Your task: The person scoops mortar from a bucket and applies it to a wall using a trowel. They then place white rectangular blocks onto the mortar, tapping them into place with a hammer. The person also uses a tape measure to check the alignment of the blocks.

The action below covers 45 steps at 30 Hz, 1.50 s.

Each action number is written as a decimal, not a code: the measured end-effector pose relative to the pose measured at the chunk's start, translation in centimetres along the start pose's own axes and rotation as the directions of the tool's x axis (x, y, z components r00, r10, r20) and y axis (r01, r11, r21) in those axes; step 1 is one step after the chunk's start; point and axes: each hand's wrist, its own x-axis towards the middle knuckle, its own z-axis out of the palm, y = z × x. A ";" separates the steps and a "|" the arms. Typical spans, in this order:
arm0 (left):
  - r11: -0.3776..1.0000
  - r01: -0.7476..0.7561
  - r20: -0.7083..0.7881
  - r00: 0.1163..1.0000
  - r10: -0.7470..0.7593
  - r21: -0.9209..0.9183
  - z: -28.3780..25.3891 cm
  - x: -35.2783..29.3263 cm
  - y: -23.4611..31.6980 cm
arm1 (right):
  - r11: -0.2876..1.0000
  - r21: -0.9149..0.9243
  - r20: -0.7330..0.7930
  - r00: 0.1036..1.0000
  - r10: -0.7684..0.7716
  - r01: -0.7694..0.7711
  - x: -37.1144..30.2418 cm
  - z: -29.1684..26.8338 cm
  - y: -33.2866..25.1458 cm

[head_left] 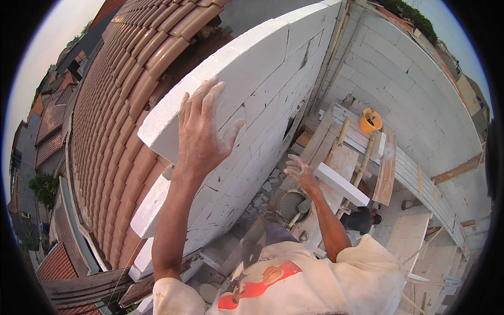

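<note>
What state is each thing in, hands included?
White block wall: upright, near end stepped
Left hand: open, contact with wall unclear
Right hand: open, empty
White block by right hand: lying loose
Orange bucket: open-topped, dark contents
Round basin: open-topped, greyish inside
Roof tiles: laid in overlapping rows

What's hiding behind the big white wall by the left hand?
A sloping brown tiled roof shows behind the white block wall near the left hand. Whatever lies low behind the wall is covered, so I can't tell.
</note>
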 end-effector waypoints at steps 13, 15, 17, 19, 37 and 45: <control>0.817 0.540 0.935 -0.355 0.006 0.200 14.4 -51.7 6.2 | 0.612 -0.261 0.065 0.619 0.783 -0.747 -39.7 4.2 28.2; 0.808 0.494 0.883 -0.464 -0.067 0.321 13.5 -54.8 6.6 | 0.452 -0.466 0.081 0.472 0.878 -0.761 -36.9 3.7 29.8; 0.758 0.511 0.857 -0.502 -0.120 0.405 13.1 -55.9 7.3 | 0.486 -0.552 0.061 0.548 0.834 -0.678 -34.1 2.0 31.9; 0.724 0.411 0.759 -0.608 -0.235 0.554 14.5 -55.4 8.5 | 0.406 -0.552 -0.083 0.532 0.842 -0.728 -31.2 1.1 36.7; 0.618 0.029 0.536 -0.532 -0.656 0.786 28.7 -63.4 8.8 | 0.447 -0.718 -0.353 0.832 0.427 -0.534 -2.1 -17.0 82.0; 0.554 0.045 0.498 -0.502 -0.707 0.831 28.7 -63.6 8.4 | 0.360 -0.714 -0.384 0.766 0.516 -0.600 3.3 -18.0 83.6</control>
